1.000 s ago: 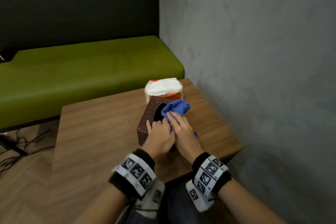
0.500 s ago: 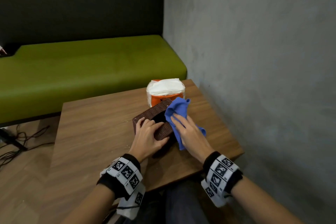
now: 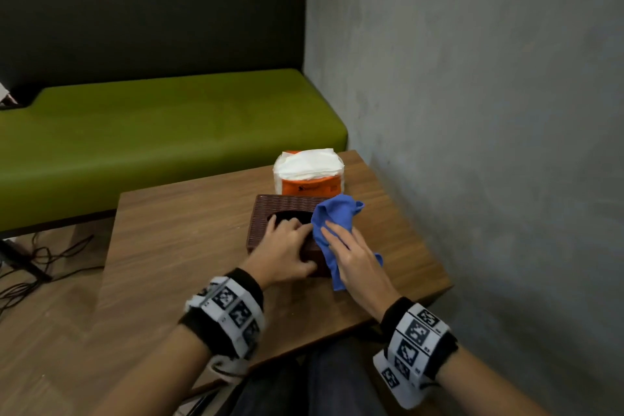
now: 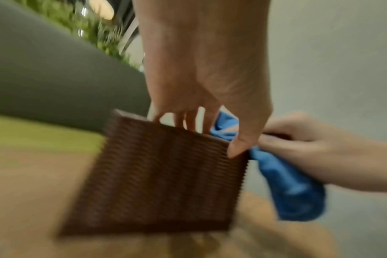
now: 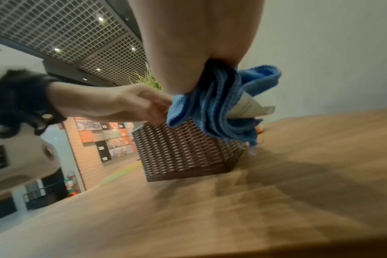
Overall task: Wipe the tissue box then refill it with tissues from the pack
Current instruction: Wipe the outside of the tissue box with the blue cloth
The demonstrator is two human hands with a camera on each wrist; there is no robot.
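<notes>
Hands [image 3: 317, 248] on brown woven tissue box [image 3: 270, 213]

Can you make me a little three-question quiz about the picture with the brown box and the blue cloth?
1. True or false: the tissue pack stands beyond the brown woven tissue box.
2. Which hand presses the blue cloth on the box? A) left hand B) right hand
3. Fill in: the box rests on the wooden ____.

Key: 1 true; 2 B; 3 table.
</notes>
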